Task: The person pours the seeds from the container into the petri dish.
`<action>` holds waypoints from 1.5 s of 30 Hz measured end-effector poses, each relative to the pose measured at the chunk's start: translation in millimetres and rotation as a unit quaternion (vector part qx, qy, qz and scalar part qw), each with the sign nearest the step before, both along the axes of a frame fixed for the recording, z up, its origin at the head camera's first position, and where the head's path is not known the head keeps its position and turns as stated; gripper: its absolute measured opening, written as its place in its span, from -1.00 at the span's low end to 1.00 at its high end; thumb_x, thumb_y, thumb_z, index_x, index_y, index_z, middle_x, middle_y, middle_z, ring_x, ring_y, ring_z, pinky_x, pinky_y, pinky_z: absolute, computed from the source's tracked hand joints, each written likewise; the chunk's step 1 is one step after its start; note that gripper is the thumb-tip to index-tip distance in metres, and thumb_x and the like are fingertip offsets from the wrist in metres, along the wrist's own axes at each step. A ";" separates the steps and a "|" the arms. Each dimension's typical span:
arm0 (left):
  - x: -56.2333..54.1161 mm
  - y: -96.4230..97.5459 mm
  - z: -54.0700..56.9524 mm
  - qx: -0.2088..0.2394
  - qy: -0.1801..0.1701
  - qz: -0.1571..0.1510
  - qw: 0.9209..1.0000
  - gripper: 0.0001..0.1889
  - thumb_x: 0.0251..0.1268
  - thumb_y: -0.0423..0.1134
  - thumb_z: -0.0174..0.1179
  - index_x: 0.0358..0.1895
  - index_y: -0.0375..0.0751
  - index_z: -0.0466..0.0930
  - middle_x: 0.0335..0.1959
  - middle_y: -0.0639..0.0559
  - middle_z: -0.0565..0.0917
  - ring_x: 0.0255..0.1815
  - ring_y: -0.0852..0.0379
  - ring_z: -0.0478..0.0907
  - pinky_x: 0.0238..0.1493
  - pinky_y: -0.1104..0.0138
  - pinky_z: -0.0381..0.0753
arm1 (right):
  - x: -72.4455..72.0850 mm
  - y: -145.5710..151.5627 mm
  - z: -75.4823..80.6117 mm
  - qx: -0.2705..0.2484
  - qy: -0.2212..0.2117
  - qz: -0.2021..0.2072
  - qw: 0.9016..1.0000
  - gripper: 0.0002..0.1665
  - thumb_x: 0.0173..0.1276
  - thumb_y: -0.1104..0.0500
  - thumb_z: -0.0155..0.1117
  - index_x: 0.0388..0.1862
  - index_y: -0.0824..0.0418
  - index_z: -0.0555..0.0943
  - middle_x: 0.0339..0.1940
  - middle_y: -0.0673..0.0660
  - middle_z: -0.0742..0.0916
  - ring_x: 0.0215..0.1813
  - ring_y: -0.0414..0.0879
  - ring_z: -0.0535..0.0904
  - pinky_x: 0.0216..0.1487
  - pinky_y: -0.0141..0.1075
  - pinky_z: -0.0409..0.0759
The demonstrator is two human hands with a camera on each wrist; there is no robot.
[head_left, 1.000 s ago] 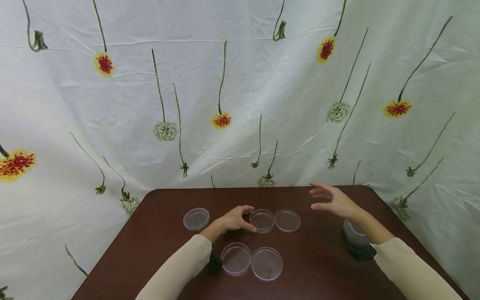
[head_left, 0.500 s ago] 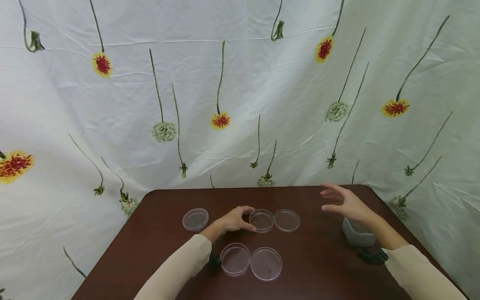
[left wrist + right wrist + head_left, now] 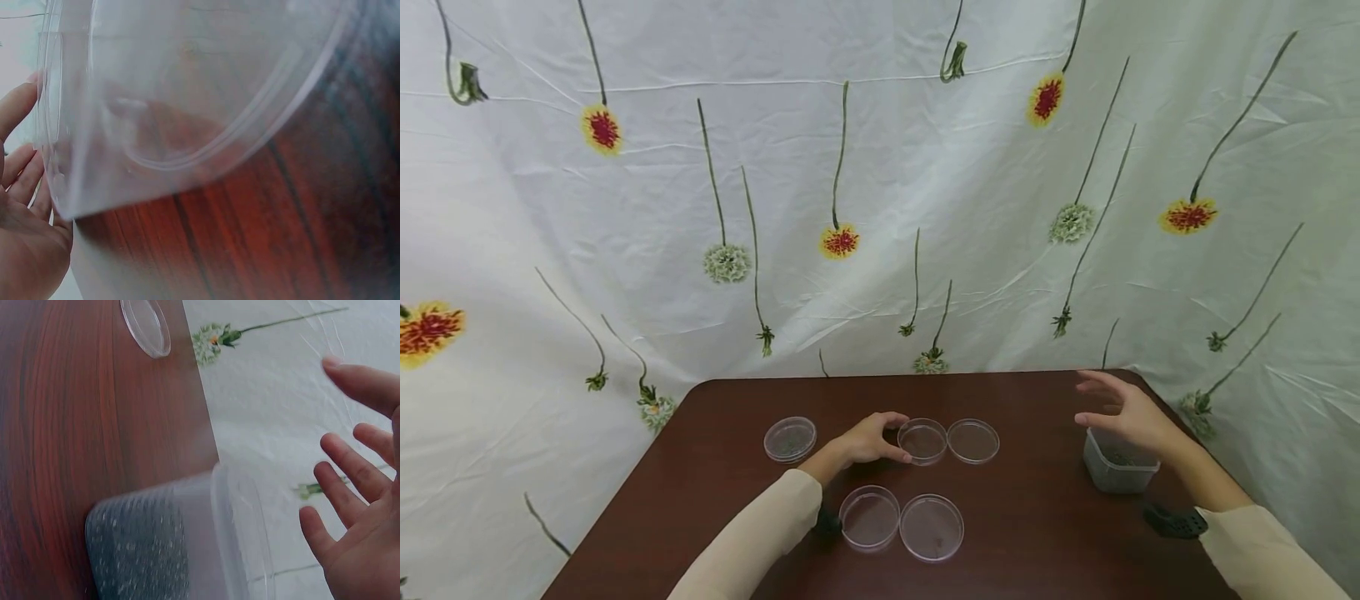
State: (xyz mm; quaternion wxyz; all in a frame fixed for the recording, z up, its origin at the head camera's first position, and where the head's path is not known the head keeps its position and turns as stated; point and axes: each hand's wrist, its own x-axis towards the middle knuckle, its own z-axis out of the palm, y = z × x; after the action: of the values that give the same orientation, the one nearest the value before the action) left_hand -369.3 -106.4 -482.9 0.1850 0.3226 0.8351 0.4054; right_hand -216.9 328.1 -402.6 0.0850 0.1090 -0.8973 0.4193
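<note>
My left hand curves its thumb and fingers round the left rim of a clear petri dish on the table. A matching round half lies right beside that dish. Over at the right, my right hand hovers with fingers spread and nothing in them. Below it stands a translucent plastic tub, which the right wrist view shows partly filled with dark grains. A clear dish fills much of the left wrist view, with the left hand at its edge.
Two more clear round dishes lie nearer me, a left one and a right one. Another petri dish, apparently stacked or lidded, sits at the back left. Behind the dark wooden table hangs a flower-printed cloth.
My right hand has moved rightward, away from the dishes, to above the tub. More of the tub now shows. The left hand has stayed at its dish.
</note>
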 end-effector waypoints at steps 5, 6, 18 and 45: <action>-0.3 -0.4 -1.2 0.001 0.000 0.001 1.000 -0.26 0.16 -0.27 0.57 0.40 -0.38 0.47 0.31 -0.20 0.56 0.41 -0.21 0.41 0.44 -0.04 0.30 | 8.0 12.1 -9.2 -0.013 -0.031 -0.005 0.999 -0.05 0.44 0.18 0.43 0.63 0.37 0.15 0.46 0.52 0.39 0.48 0.54 0.21 0.29 0.44 0.27; -0.6 -0.6 -1.5 0.001 -0.001 0.001 1.000 -0.26 0.17 -0.26 0.57 0.40 -0.37 0.47 0.31 -0.20 0.56 0.41 -0.20 0.40 0.44 -0.04 0.30 | 10.0 15.0 -11.5 -0.020 -0.039 -0.006 0.999 -0.04 0.44 0.18 0.43 0.64 0.37 0.13 0.48 0.53 0.36 0.49 0.55 0.17 0.29 0.45 0.26; -2.1 -3.0 -1.4 0.000 -0.001 0.007 1.000 -0.26 0.18 -0.23 0.57 0.42 -0.33 0.47 0.33 -0.17 0.56 0.42 -0.19 0.39 0.44 -0.04 0.31 | 17.8 35.8 -21.0 -0.032 -0.060 -0.036 0.997 0.02 0.46 0.14 0.42 0.68 0.34 0.05 0.51 0.52 0.32 0.50 0.55 0.15 0.26 0.21 0.46; 1.6 -3.5 -3.4 0.008 -0.013 0.004 1.000 -0.26 0.20 -0.23 0.56 0.43 -0.32 0.45 0.37 -0.19 0.52 0.46 -0.22 0.35 0.45 -0.08 0.27 | 37.5 59.5 -68.3 -0.154 -0.129 0.044 0.979 -0.04 0.52 0.32 0.26 0.71 0.28 -0.06 0.53 0.23 0.33 0.34 -0.46 0.37 0.12 -0.27 0.55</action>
State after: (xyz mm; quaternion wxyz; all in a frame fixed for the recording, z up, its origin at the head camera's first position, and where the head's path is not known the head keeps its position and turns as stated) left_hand -367.7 -109.9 -486.4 0.1912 0.3153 0.8306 0.4172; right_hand -179.4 387.6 -471.0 -0.0341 0.0793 -0.8196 0.5664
